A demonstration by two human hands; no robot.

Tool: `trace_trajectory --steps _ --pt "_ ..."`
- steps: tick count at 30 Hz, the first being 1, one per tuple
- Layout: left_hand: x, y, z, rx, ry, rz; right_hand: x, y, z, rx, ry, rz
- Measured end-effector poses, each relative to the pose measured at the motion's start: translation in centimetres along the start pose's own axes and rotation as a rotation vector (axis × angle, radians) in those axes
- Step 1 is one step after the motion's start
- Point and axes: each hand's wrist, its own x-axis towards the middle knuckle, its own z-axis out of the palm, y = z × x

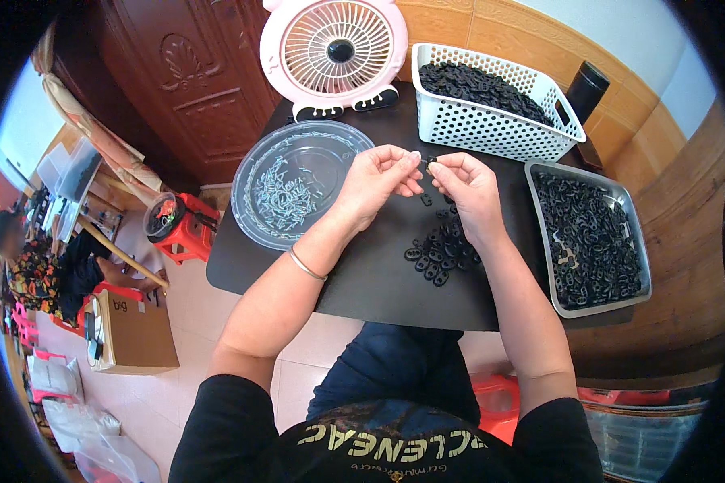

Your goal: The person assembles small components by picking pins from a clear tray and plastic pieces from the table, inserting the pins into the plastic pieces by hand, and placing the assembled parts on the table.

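Over the dark table, my left hand (379,181) and my right hand (469,189) meet with their fingertips close together. My right hand pinches a small black plastic piece (432,163) between thumb and forefinger. The thumb and forefinger of my left hand are pressed together beside it; whatever they hold is too small to make out. Below my right hand lies a loose pile of black two-holed oval pieces (439,256). Left of my left hand stands a round clear plastic tub (246,211) with many small silvery pins or screws (283,196) in it.
A white perforated basket (491,137) full of black pieces stands at the back right. A metal tray (549,278) of similar black pieces lies at the right edge. Behind the tub is a pink fan (334,52). A person (44,266) sits far left, near a cardboard box (137,334).
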Motion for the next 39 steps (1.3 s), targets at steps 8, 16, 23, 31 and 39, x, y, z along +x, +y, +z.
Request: trace_trajectory --steps 8,16,23,31,39 --pt "0.1 -0.2 -0.4 0.010 -0.047 -0.016 -0.1 0.2 0.2 -0.060 -0.007 -0.030" --pt "0.3 -0.3 -0.4 0.088 -0.059 0.130 0.0 0.0 0.0 0.024 -0.042 0.071" --pt "0.1 0.4 -0.7 -0.011 -0.054 -0.012 0.0 0.3 0.4 -0.061 -0.022 -0.024" --pt "0.2 -0.3 -0.8 0.025 -0.099 0.057 -0.1 0.5 0.2 -0.097 -0.043 -0.055" --pt "0.0 -0.2 0.0 0.095 -0.045 0.117 0.0 -0.3 -0.3 -0.089 -0.088 0.039"
